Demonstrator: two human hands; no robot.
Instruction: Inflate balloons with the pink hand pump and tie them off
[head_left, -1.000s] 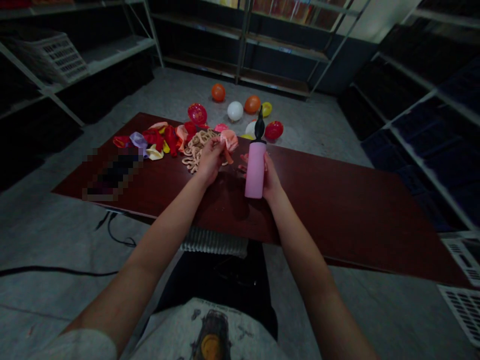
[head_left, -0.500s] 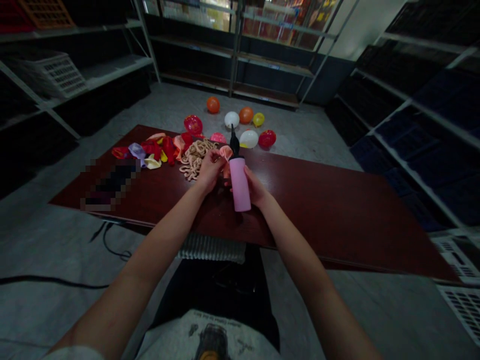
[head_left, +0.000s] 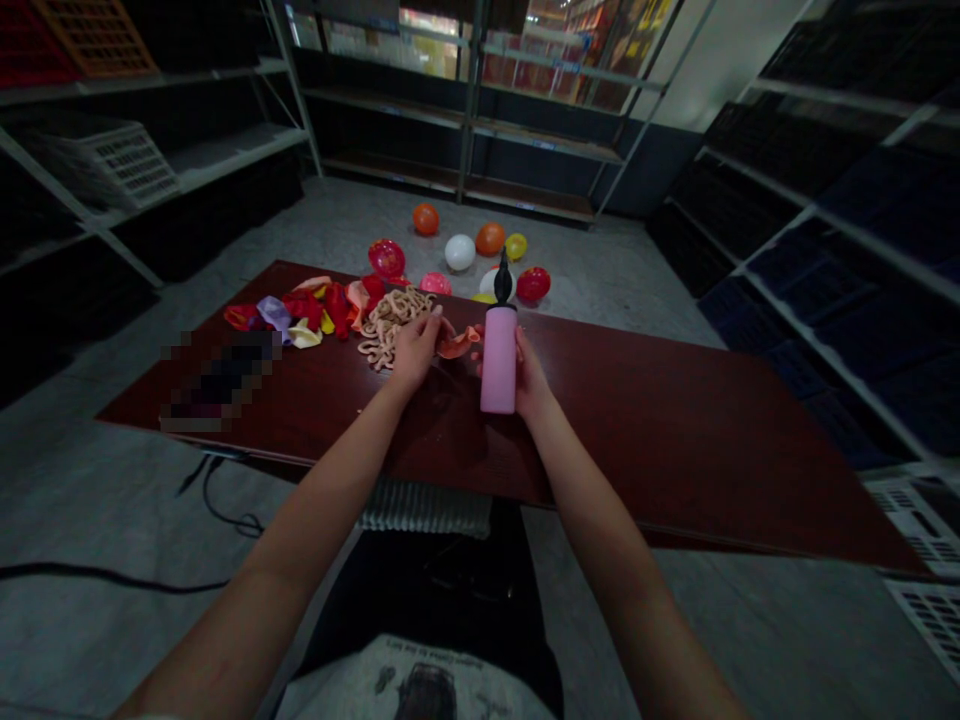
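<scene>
My right hand [head_left: 530,375] is wrapped round a pink balloon pump [head_left: 499,360] with a black nozzle, held upright over the dark red-brown table [head_left: 637,420]. In my left hand [head_left: 417,350] an uninflated orange-pink balloon [head_left: 459,345] is pinched; it stretches out toward the pump. Whether its tip touches the pump or the right fingers I cannot tell. Beside my left hand lies a heap of beige long thin balloons [head_left: 386,325]. Farther left is a pile of flat red, yellow, lilac and cream balloons [head_left: 300,308].
Several inflated balloons lie on the floor beyond the table, among them an orange balloon [head_left: 426,219] and a red balloon [head_left: 533,285]. A blurred-out dark object [head_left: 221,385] rests on the table's left. Shelving [head_left: 465,150] stands behind; a black cable [head_left: 112,575] crosses the floor at left.
The pump has moved right, away from my left hand. The orange-pink balloon, bunched near the pump's nozzle before, is now drawn out between my hands, lower down.
</scene>
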